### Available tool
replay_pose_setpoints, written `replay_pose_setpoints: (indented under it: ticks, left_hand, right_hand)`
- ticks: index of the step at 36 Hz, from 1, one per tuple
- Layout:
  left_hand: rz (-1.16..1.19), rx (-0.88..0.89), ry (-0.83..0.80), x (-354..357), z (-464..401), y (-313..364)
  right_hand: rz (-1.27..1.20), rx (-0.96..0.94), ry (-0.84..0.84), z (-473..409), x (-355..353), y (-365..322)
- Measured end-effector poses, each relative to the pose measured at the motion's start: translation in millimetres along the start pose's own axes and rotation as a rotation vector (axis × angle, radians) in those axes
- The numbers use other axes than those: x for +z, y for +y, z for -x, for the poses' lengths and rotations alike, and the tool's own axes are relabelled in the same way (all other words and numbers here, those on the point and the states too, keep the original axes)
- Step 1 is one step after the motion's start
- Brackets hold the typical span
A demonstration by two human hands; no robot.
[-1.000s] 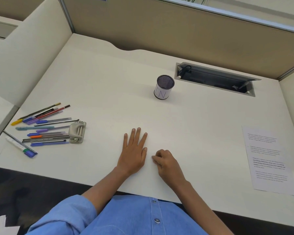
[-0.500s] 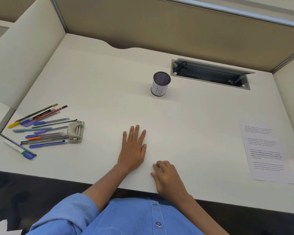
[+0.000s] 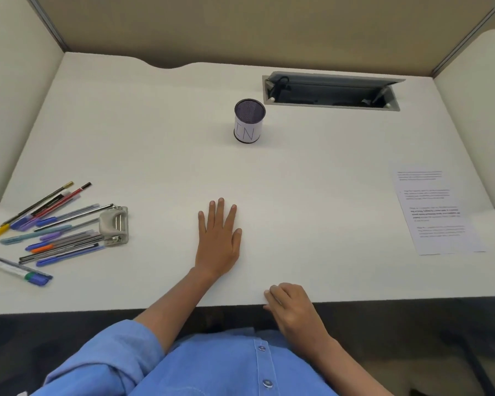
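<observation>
Bright, even overhead light, faint soft shadows, no glare, wide-angle bending at edges, slightly soft focus

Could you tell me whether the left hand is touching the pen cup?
Apart: the head view shows bare desk between the left hand and the pen cup.
</observation>
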State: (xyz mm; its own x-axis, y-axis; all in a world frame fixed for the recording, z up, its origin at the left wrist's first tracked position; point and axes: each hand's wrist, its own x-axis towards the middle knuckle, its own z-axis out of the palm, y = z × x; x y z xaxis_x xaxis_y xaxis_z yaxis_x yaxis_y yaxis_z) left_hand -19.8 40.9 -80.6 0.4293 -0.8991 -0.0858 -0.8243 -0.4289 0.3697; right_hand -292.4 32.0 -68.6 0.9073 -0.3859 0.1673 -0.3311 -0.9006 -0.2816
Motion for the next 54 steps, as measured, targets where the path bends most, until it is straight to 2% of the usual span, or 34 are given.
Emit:
replay_pose_setpoints:
  ticks: [12,20,26,31,34,43,54]
  left_hand:
    - [0.011,0.022,0.004,-2.1,1.8,-2.4]
    - [0.03,0.028,0.007,-4.9,2.3,-2.4]
    - [0.012,0.028,0.012,-4.8,3.9,-1.0]
    - [-0.007,0.019,0.018,-4.4,4.7,1.4]
    - [-0.004,0.022,0.03,-2.6,3.8,1.1]
    - [0.02,0.014,0.046,2.8,3.4,-1.0]
    - [0.001,0.015,0.071,10.1,2.0,-3.5]
  right_hand:
    - [0.007,-0.011,0.124,4.7,1.7,-5.9]
    - [0.049,-0.039,0.059,3.8,-9.4,-5.4]
    - [-0.043,-0.042,-0.035,-5.7,-19.6,2.3]
    - [-0.202,0.075,-0.172,-17.3,-32.4,13.0]
    - [-0.245,0.14,-0.188,-27.9,-37.3,21.0]
    - [-0.313,0.241,-0.035,-108.7,-71.1,72.7]
    - [-0.312,0.316,0.207,-291.9,-131.2,133.6]
